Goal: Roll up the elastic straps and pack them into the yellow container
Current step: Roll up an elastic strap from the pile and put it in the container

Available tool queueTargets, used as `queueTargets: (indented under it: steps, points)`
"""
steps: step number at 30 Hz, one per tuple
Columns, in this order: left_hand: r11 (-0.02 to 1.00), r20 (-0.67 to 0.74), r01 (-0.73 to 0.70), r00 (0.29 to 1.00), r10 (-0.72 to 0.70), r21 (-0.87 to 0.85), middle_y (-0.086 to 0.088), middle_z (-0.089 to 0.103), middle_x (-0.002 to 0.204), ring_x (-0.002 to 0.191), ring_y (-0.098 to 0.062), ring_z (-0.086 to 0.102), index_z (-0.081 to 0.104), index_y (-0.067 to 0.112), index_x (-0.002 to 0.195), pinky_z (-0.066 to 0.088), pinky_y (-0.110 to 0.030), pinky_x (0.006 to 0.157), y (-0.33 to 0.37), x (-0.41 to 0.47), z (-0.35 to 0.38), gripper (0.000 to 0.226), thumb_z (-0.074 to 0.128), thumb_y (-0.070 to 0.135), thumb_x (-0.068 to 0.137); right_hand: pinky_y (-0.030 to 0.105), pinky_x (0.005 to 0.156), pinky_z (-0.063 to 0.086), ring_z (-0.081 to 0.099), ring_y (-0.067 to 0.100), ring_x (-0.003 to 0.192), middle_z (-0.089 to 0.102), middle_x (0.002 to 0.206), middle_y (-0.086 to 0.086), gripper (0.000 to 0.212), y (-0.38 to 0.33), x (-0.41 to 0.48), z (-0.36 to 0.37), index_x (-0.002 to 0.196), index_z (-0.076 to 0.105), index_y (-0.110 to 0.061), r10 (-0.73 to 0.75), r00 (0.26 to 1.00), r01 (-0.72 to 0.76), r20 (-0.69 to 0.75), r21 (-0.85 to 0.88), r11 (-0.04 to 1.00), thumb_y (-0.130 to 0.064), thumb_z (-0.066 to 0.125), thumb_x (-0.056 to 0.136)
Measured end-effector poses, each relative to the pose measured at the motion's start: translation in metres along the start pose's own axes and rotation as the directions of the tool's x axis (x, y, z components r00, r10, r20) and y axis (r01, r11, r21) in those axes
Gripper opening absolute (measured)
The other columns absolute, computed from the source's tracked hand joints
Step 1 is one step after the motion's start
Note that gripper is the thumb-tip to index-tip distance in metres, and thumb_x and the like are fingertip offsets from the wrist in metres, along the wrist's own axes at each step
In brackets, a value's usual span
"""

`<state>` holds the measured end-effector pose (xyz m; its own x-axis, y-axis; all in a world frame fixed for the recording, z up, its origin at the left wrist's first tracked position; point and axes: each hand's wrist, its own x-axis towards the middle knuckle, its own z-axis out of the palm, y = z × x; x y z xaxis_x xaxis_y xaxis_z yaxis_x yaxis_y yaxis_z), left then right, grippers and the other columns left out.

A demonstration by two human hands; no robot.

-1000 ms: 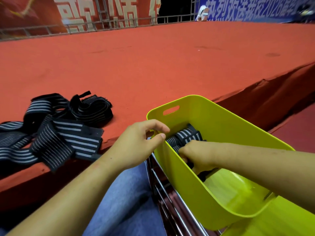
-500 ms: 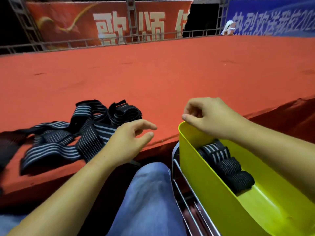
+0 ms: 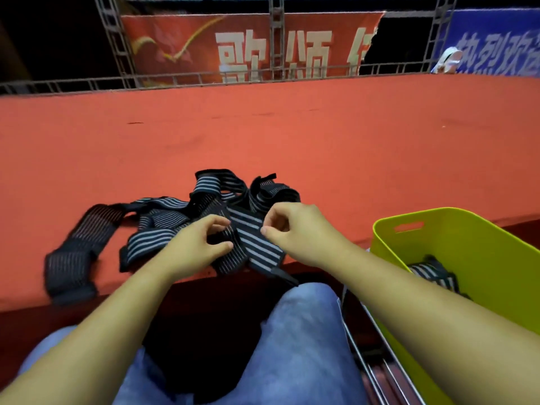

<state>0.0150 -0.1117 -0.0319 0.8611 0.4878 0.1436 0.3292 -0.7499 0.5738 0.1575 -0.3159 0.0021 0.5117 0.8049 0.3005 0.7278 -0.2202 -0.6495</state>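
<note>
The left hand's fingers are curled with the thumb held apart from them, a dark bit of strap in the gap; I cannot tell whether it is gripped. The right hand's fingers are curled in toward the palm, the thumb tip at the edge of a striped band, and again I cannot tell whether they pinch it. Both hands sit over the tangled pile of elastic straps, black with grey stripes, which lies loose near the front edge of the red-covered counter. One strap trails left and its end droops over that edge; another end hangs off just below the right hand. To the right, apart from the pile and lower than the counter top, stands the yellow container on a metal rack. The rolled straps inside it are partly hidden by the right forearm. Blue-jeaned knees fill the foreground. At the counter's far side run a metal railing, a red banner and a blue banner.
</note>
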Motion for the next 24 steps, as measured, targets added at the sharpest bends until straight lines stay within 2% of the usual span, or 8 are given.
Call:
queueTargets:
  steps: [4, 6, 8, 13, 16, 19, 22, 24]
  points:
    - [0.988, 0.001, -0.024, 1.0, 0.025, 0.155, 0.0, 0.046, 0.152, 0.144, -0.024, 0.041, 0.047, 0.031, 0.15, 0.035, -0.04, 0.121, -0.023, -0.012, 0.007, 0.082, 0.087, 0.036, 0.078, 0.008, 0.072, 0.043, 0.062, 0.004, 0.08, 0.069, 0.089, -0.013, 0.006, 0.011, 0.009, 0.05, 0.099, 0.07, -0.025, 0.126, 0.991, -0.129, 0.05, 0.071, 0.989, -0.025, 0.073, 0.094]
    - [0.984, 0.047, -0.013, 0.999, 0.005, 0.179, -0.004, 0.033, 0.162, 0.149, -0.029, 0.03, 0.037, 0.033, 0.157, 0.027, -0.041, 0.124, -0.03, -0.017, 0.01, 0.098, 0.089, 0.035, 0.075, 0.032, 0.079, 0.059, 0.066, 0.012, 0.084, 0.072, 0.106, -0.005, 0.018, 0.018, 0.012, 0.071, 0.113, 0.067, -0.023, 0.243, 0.964, -0.261, 0.106, 0.211, 0.942, -0.023, 0.072, 0.095]
    - [0.987, 0.04, -0.022, 0.999, 0.016, 0.156, -0.005, 0.031, 0.164, 0.151, -0.026, 0.03, 0.031, 0.031, 0.161, 0.026, -0.037, 0.125, -0.039, -0.023, 0.011, 0.104, 0.089, 0.029, 0.074, 0.04, 0.067, 0.061, 0.067, 0.018, 0.084, 0.069, 0.119, 0.002, 0.027, 0.017, 0.011, 0.088, 0.122, 0.062, -0.025, 0.321, 0.933, -0.358, 0.163, 0.338, 0.87, -0.021, 0.072, 0.097]
    - [0.997, -0.068, -0.078, 0.995, 0.079, 0.019, 0.009, 0.063, 0.142, 0.13, 0.001, 0.056, 0.047, 0.029, 0.153, 0.04, -0.021, 0.114, -0.049, -0.03, 0.003, 0.08, 0.081, 0.011, 0.083, 0.028, 0.056, 0.057, 0.07, 0.02, 0.093, 0.05, 0.14, -0.011, 0.066, 0.016, 0.011, 0.111, 0.155, 0.042, -0.028, 0.357, 0.91, -0.413, 0.211, 0.375, 0.83, -0.029, 0.074, 0.097]
    - [0.996, -0.046, -0.078, 0.996, 0.076, -0.039, 0.01, 0.071, 0.129, 0.121, 0.004, 0.062, 0.055, 0.038, 0.144, 0.048, -0.025, 0.109, -0.054, -0.034, 0.003, 0.067, 0.08, 0.015, 0.086, 0.031, 0.06, 0.056, 0.071, 0.024, 0.107, 0.046, 0.153, -0.012, 0.085, 0.013, 0.016, 0.122, 0.163, 0.026, -0.034, 0.376, 0.901, -0.433, 0.217, 0.401, 0.807, -0.033, 0.077, 0.094]
    - [0.995, -0.059, -0.056, 0.997, 0.051, -0.088, 0.012, 0.071, 0.125, 0.119, 0.007, 0.062, 0.06, 0.039, 0.137, 0.047, -0.018, 0.106, -0.053, -0.037, 0.007, 0.052, 0.078, 0.025, 0.09, 0.026, 0.057, 0.05, 0.066, 0.019, 0.098, 0.05, 0.143, -0.005, 0.102, 0.007, 0.021, 0.129, 0.167, 0.009, -0.035, 0.417, 0.881, -0.473, 0.224, 0.435, 0.766, -0.037, 0.079, 0.092]
    - [0.949, -0.048, -0.009, 0.999, -0.007, -0.315, 0.011, 0.073, 0.119, 0.112, 0.006, 0.066, 0.062, 0.031, 0.137, 0.051, -0.024, 0.105, -0.048, -0.038, 0.007, 0.047, 0.077, 0.023, 0.093, 0.023, 0.054, 0.048, 0.06, 0.013, 0.094, 0.049, 0.135, 0.003, 0.095, 0.005, 0.023, 0.132, 0.163, 0.024, -0.04, 0.411, 0.882, -0.47, 0.232, 0.371, 0.801, -0.045, 0.081, 0.088]
    - [0.882, -0.025, 0.039, 0.998, -0.057, -0.47, 0.012, 0.072, 0.12, 0.112, 0.006, 0.067, 0.062, 0.027, 0.137, 0.052, -0.025, 0.105, -0.044, -0.037, 0.006, 0.045, 0.075, 0.021, 0.095, 0.025, 0.059, 0.051, 0.06, 0.012, 0.105, 0.05, 0.137, 0.005, 0.058, 0.006, 0.024, 0.135, 0.138, 0.053, -0.045, 0.379, 0.896, -0.439, 0.232, 0.337, 0.833, -0.045, 0.081, 0.087]
